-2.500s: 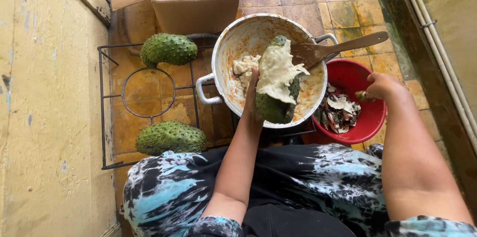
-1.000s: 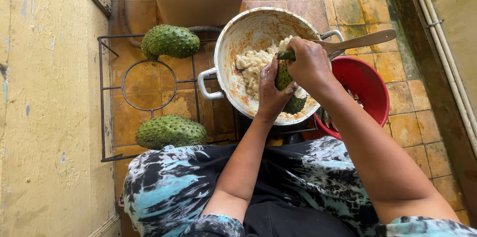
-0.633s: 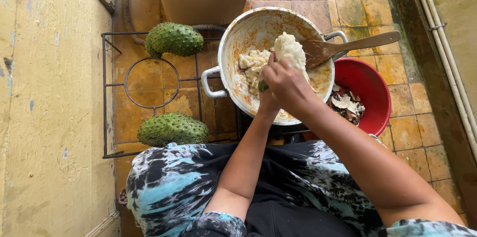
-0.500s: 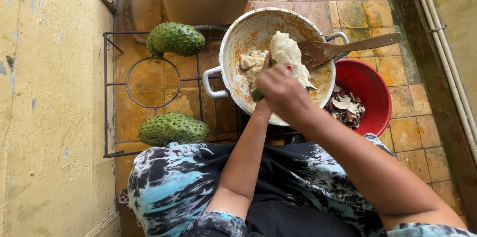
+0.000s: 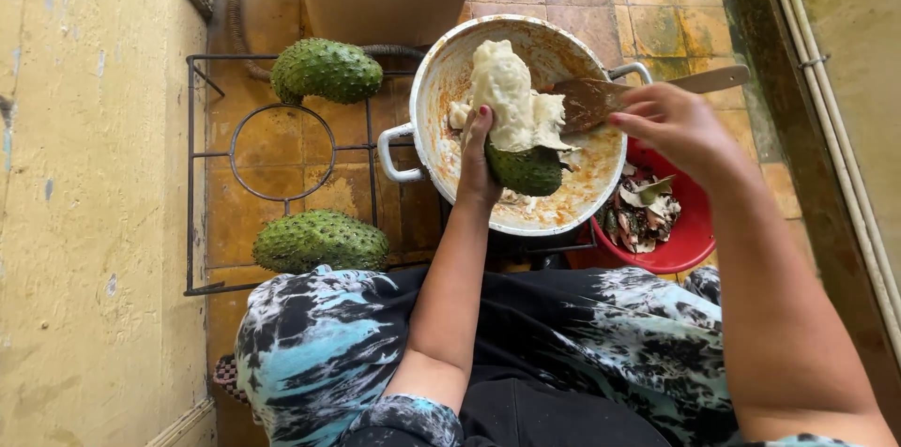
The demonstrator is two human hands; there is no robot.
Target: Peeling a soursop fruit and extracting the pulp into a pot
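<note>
The half-peeled fruit (image 5: 519, 128) is gripped at its green lower end by the left hand (image 5: 477, 161), held over the white pot (image 5: 441, 81) at the centre of the frame, with its long axis running up the picture and the bared white flesh pointing towards the top edge. The right hand (image 5: 678, 128) is seen open and empty just to the right of the flesh, apparently not touching it, above the red bowl (image 5: 690, 241) and near the wooden spoon (image 5: 648, 90).
</note>
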